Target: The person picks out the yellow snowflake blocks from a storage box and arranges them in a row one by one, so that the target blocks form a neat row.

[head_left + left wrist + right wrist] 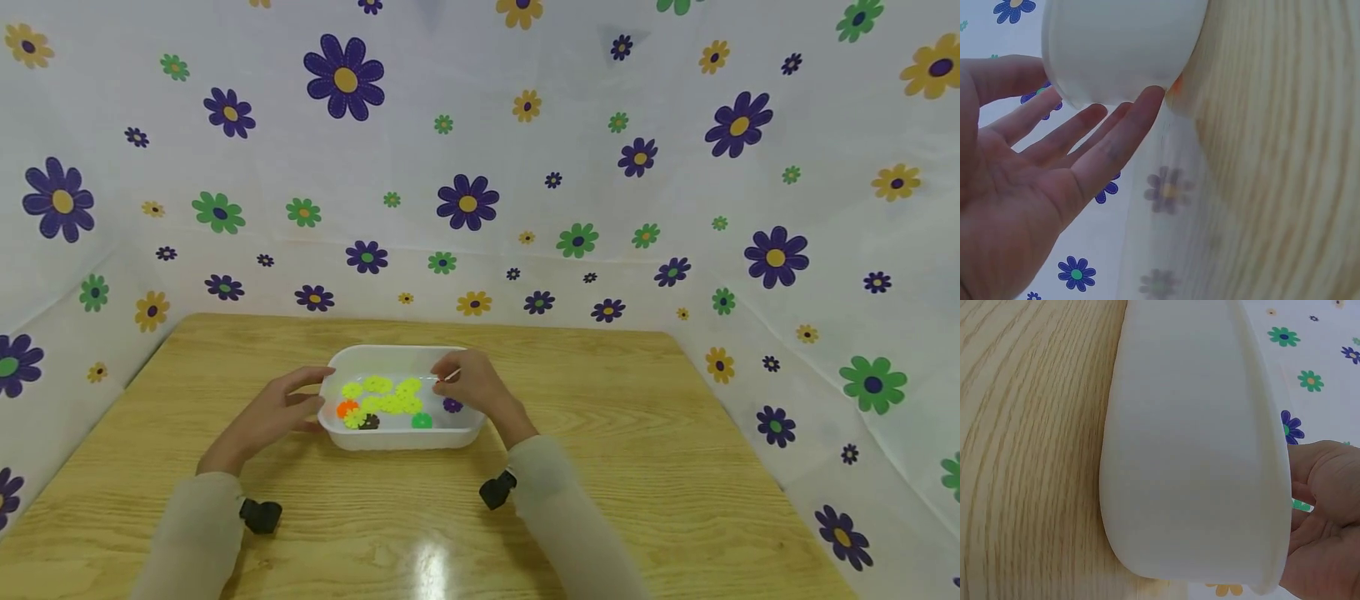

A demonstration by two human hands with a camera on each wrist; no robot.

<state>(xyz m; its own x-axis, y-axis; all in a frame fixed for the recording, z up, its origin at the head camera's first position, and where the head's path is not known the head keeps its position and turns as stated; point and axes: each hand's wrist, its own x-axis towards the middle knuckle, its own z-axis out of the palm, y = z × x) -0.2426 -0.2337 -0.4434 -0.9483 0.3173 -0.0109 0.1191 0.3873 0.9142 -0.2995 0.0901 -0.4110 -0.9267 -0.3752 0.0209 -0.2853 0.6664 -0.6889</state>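
Note:
A white plastic tub (405, 440) stands on the wooden table, holding several flower-shaped plastic pieces. Most are yellow (393, 403); orange (346, 408), green (422, 421), brown (369, 422) and purple (452, 405) ones lie around them. My left hand (273, 414) touches the tub's left end, its long fingers (1107, 147) spread against the outer wall and rim. Over the tub's right end, my right hand (478, 387) pinches a small reddish piece (440, 382), mostly covered by the fingertips. In the right wrist view the tub wall (1191, 450) hides those fingertips.
The wooden tabletop (622, 467) extends around the tub. Behind it and along both sides hangs a white cloth (420, 158) printed with flowers. A small black camera (261, 516) sits on the left wrist, another (497, 490) on the right.

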